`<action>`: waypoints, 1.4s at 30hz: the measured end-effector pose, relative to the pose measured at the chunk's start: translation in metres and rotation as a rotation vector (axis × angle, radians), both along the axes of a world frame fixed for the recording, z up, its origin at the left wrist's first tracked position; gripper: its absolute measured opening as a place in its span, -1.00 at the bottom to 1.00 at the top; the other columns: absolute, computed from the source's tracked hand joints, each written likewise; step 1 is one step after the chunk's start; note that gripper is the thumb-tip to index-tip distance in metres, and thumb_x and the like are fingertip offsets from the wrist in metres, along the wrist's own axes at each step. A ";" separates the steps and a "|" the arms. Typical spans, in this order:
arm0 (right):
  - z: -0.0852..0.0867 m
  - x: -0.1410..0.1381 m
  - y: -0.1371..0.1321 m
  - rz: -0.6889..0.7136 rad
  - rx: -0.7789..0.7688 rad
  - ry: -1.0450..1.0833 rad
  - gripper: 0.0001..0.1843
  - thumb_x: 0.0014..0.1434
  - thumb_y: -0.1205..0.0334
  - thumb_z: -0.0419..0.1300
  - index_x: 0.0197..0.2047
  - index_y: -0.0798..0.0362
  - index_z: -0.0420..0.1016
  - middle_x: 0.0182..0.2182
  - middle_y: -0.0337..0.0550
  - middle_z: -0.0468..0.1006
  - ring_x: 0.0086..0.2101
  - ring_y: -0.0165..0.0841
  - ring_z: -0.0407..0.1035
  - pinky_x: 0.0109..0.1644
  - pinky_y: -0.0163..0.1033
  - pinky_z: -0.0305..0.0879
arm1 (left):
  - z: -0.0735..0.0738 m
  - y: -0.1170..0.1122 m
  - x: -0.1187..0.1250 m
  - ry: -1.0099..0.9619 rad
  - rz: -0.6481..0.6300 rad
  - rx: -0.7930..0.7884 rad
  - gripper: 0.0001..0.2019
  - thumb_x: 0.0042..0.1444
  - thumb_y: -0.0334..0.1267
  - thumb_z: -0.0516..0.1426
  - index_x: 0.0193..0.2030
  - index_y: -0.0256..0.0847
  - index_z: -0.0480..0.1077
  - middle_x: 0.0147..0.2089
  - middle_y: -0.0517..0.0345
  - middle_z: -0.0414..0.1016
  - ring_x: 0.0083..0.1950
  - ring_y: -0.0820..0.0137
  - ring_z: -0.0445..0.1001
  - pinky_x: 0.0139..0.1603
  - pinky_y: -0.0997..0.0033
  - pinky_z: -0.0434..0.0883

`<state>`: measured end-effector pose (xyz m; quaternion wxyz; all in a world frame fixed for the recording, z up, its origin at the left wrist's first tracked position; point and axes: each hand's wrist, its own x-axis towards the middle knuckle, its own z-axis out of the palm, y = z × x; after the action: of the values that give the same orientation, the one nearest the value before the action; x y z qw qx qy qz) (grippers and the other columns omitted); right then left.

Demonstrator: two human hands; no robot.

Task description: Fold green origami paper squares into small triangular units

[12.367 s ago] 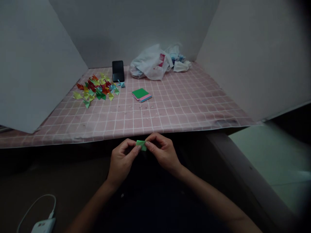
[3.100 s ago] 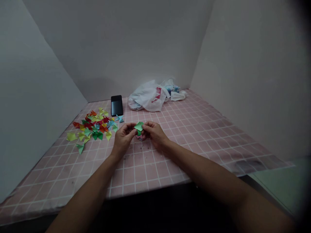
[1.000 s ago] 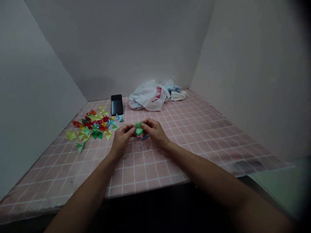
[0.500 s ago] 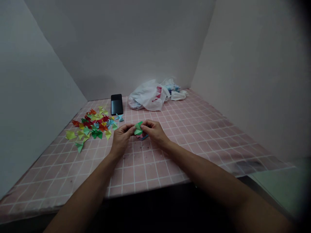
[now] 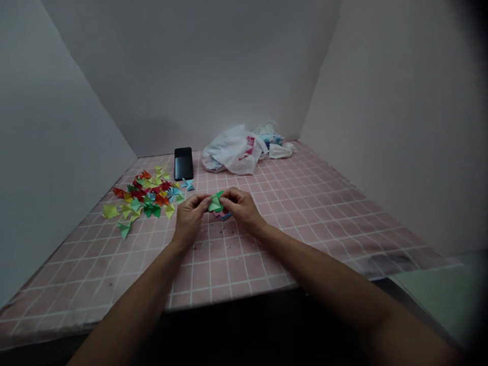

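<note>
Between my two hands is a green folded paper piece (image 5: 215, 202), light green on one part and darker green at its upper right. My left hand (image 5: 190, 216) pinches its left side with thumb and forefinger. On its right side, the thumb and fingers of my right hand (image 5: 242, 207) are closed. Just below the green paper, a pink and blue folded paper (image 5: 222, 216) shows; most of it is hidden, and I cannot tell whether it is held or lies on the cloth. Left of my hands lies a pile of folded paper pieces (image 5: 151, 210) in red, orange, yellow, green and blue.
A black phone (image 5: 183, 165) lies behind the pile. Farther back, by the wall, rests a crumpled white plastic bag (image 5: 232, 150) with a red print, beside a smaller blue-and-white bundle (image 5: 271, 138). A pink checked cloth (image 5: 324, 203) covers the table, with walls on three sides.
The green paper has shifted and tilted slightly to the left between my fingers. Both hands keep their pinch in nearly the same place; the pile, phone and bag are unchanged.
</note>
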<state>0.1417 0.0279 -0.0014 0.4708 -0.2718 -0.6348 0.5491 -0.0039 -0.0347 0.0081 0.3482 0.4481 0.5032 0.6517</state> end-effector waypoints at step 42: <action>0.001 0.005 0.002 -0.040 0.318 -0.146 -0.89 0.18 0.25 0.19 -0.39 0.03 0.47 -0.36 -0.20 0.48 -0.26 -0.32 0.40 -0.13 -0.19 0.29 | 0.003 -0.002 0.000 0.057 -0.083 -0.037 -0.80 0.01 -0.14 0.31 -0.39 -0.25 0.51 -0.46 0.24 0.43 -0.43 0.47 0.35 -0.37 0.48 0.33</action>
<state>0.1466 0.0301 -0.0009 0.4715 -0.2457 -0.7406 0.4109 -0.0037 -0.0365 0.0108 0.3686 0.4805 0.5057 0.6144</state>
